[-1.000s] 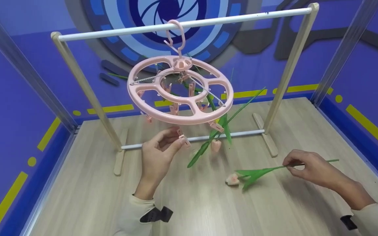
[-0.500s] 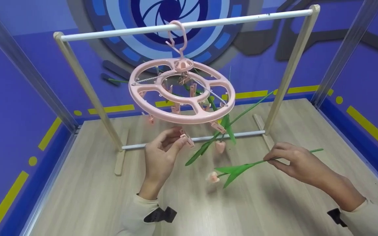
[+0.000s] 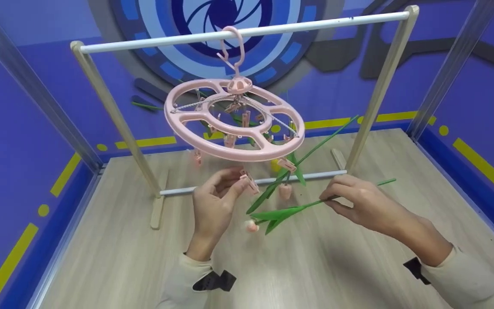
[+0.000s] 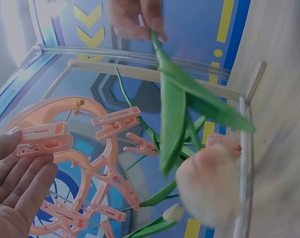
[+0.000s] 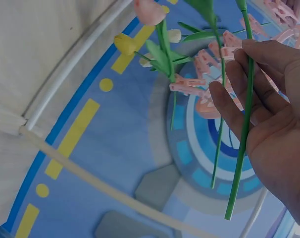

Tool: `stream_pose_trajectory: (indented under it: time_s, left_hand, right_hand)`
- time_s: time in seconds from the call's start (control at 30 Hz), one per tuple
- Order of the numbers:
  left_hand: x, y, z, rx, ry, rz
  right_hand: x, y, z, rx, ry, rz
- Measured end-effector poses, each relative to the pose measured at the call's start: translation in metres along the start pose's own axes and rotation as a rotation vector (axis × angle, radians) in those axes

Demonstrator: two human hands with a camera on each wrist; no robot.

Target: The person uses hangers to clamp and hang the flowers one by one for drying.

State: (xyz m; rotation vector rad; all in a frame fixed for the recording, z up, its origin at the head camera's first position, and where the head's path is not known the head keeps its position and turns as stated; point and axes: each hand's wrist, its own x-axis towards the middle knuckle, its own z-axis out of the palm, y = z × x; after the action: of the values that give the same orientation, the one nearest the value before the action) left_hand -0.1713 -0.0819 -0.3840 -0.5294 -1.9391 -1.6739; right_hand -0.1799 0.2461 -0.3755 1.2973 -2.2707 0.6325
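Observation:
My left hand pinches a pink clothespin below the front rim of a round pink clip hanger. Thumb and fingers press the clothespin's handle end in the left wrist view. My right hand holds a tulip by its green stem, between thumb and fingers. Its pale pink blossom points left, below the left hand's clothespin and apart from it. Another pink tulip hangs blossom down by a clothespin at the hanger's front right.
The hanger hooks over the white top rail of a wooden-legged stand. A yellow tulip and a white tulip hang further back, partly hidden. Blue printed walls enclose the wooden tabletop.
My right hand has moved left, carrying the tulip, and its blossom now lies close below my left hand. The left hand has shifted slightly right with its clothespin. The hanger has turned a little.

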Motion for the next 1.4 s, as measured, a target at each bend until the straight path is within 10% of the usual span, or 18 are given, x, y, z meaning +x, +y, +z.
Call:
stream_pose_trajectory:
  time_s: [0.33,1.4]
  left_hand:
    - [0.000,0.002,0.002,-0.049,0.013,-0.037]
    - [0.002,0.004,0.007,-0.043,0.001,-0.024]
  right_hand:
    - [0.030,-0.007,0.012,0.060,0.070,-0.128]
    - [0.077,-0.025,0.033,0.056,0.083,-0.067]
